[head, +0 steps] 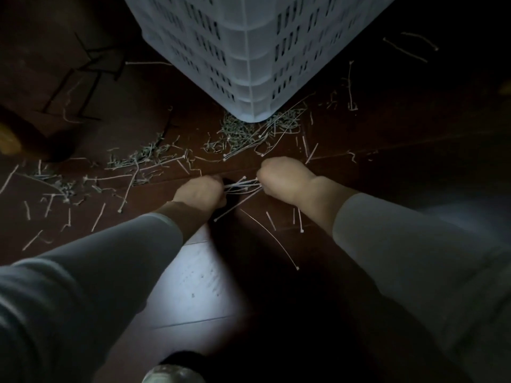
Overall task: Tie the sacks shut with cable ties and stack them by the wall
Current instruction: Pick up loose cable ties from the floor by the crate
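- Holding a bundle of ties (242, 186) between both hands, low over the floor (387, 167), mid-scene.
- Grip, left hand (200, 193): fingers curled round the bundle's left end.
- Grip, right hand (282, 179): fist closed on the right end.
- Cut scraps (243, 134) scattered left and far, thickest at the near corner of the crate (249, 51).
- One long tie (272, 237) lies nearer, on the floor.

Bundle of thin white plastic cable ties (242, 186) is dead centre of the frame, strands fanned and crossing, gripped by the left hand (200, 193) and right hand (284, 179). Loads more loose white ties (110, 177) lie scattered flat across the middle and left, with one long curved tie (279, 244) lower centre.
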The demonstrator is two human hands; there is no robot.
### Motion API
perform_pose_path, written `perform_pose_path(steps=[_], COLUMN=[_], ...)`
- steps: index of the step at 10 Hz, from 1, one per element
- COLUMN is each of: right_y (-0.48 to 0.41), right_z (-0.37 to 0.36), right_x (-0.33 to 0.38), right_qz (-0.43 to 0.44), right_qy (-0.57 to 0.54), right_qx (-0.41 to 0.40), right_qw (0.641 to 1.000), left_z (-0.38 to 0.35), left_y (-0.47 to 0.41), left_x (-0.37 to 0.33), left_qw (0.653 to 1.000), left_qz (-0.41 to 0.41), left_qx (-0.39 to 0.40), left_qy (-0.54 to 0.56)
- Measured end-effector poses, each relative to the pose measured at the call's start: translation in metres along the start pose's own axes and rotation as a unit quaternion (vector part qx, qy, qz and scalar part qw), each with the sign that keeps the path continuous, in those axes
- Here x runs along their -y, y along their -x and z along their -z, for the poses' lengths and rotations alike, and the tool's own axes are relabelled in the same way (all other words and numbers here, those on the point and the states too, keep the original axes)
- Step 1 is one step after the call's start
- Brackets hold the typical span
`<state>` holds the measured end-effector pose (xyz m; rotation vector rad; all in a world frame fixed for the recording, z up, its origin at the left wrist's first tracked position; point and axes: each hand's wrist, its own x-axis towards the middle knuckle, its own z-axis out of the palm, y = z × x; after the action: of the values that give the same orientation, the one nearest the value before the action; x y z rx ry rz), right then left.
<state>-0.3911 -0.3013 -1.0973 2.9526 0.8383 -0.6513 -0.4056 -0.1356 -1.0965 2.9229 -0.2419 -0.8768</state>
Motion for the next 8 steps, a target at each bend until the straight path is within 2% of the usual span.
perform_pose_path(steps=[1,2,3,4,5,6,7,8], right_y=[0.002,0.006,0.017,0.022,0.025,0.036,0.046,0.049], right_z=[0.006,0.008,0.01,0.009,0.006,0.008,0.007,0.011], right_x=[0.005,0.003,-0.008,-0.016,-0.02,-0.025,-0.026,-0.016], right_qz=[0.009,-0.038,-0.114,-0.199,-0.258,-0.28,-0.29,-0.266], right_qy=[0.049,0.004,-0.109,-0.297,-0.474,-0.52,-0.522,-0.527], right_qx=[0.04,0.066,0.036,0.021,0.017,0.007,0.004,0.015], right_qw=[0.998,0.997,0.987,0.934,0.842,0.807,0.803,0.807], left_z=[-0.005,-0.006,-0.004,-0.001,0.006,0.009,0.016,0.016], left_y=[0.001,0.003,-0.001,-0.005,-0.003,-0.005,0.009,0.015], left_x=[-0.002,-0.004,-0.006,-0.019,-0.033,-0.03,-0.044,-0.064], left_qw=[0.999,0.986,0.94,0.836,0.747,0.681,0.675,0.722], left_qz=[0.041,0.106,0.163,0.192,0.21,0.25,0.25,0.185], left_qx=[0.017,-0.014,-0.103,-0.151,-0.137,-0.133,-0.12,-0.026], left_qy=[0.016,0.126,0.281,0.492,0.616,0.675,0.683,0.666])
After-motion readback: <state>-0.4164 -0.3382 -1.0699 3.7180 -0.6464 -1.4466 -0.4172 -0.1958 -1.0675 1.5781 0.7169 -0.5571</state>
